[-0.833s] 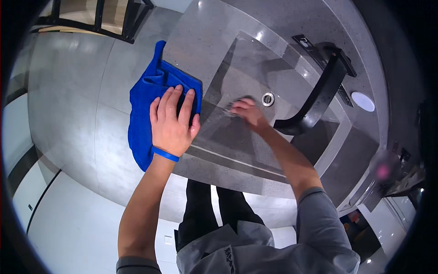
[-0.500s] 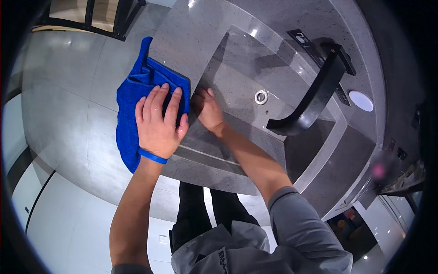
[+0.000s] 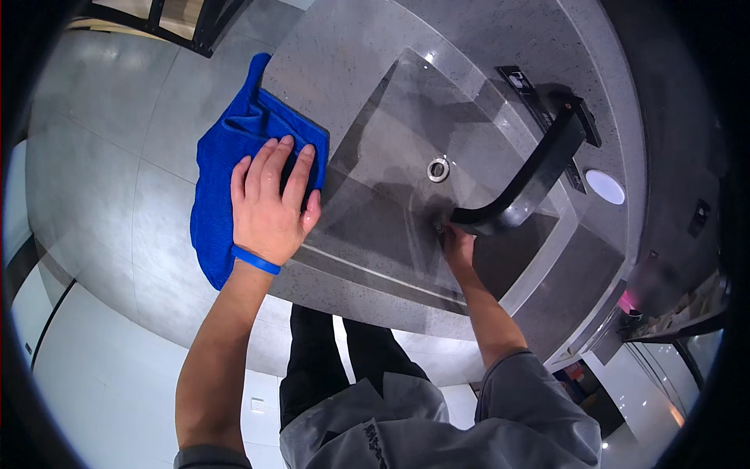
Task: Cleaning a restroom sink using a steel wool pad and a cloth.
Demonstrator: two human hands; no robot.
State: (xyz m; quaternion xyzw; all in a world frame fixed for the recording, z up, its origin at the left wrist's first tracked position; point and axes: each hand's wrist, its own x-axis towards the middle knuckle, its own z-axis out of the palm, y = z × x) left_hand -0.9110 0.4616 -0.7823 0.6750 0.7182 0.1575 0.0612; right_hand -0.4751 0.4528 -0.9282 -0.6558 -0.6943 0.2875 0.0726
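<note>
My left hand [image 3: 271,205] lies flat, fingers spread, on a blue cloth [image 3: 215,176] draped over the left edge of the counter. A blue band circles that wrist. Down in the grey stone sink [image 3: 375,148], my right hand [image 3: 459,248] is just below the tip of the black faucet [image 3: 527,176]. Its fingers are partly hidden and blurred there, so whether they hold anything does not show. The round metal drain [image 3: 438,170] lies a little beyond the faucet tip.
A round white disc [image 3: 605,187] sits on the grey counter [image 3: 336,47] to the right of the faucet. Behind the faucet runs a dark strip [image 3: 522,82]. A dark-framed piece of furniture [image 3: 183,31] stands at the far left on the tiled floor [image 3: 101,172].
My right hand has moved right, from the sink's left wall to beneath the faucet tip. My left hand has stayed on the cloth, and the view has shifted slightly.
</note>
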